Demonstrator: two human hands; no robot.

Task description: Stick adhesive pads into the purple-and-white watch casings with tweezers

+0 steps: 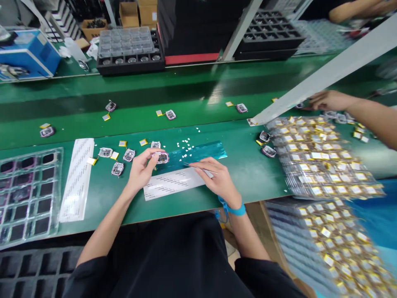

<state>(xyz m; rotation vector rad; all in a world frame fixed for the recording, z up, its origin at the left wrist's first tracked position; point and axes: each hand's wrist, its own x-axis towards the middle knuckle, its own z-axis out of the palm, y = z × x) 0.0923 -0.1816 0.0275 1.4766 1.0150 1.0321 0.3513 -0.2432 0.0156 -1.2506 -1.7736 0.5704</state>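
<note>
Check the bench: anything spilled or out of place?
Small white bits lie scattered on the blue film strip and past its far edge onto the green bench. One pale speck sits apart near the front edge. Looks untidy, but may be loose parts, not a spill. No damage discernible.

There are two printed strips (76, 180), one blue film (212, 150), one wristband (237, 210), one pair of tweezers (207, 170).

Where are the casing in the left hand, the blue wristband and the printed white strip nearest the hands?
Casing (162, 158), head view: on its open inner side.
Blue wristband (237, 210), head view: on the band's outer face.
White strip (172, 183), head view: middle of its printed face.
</note>
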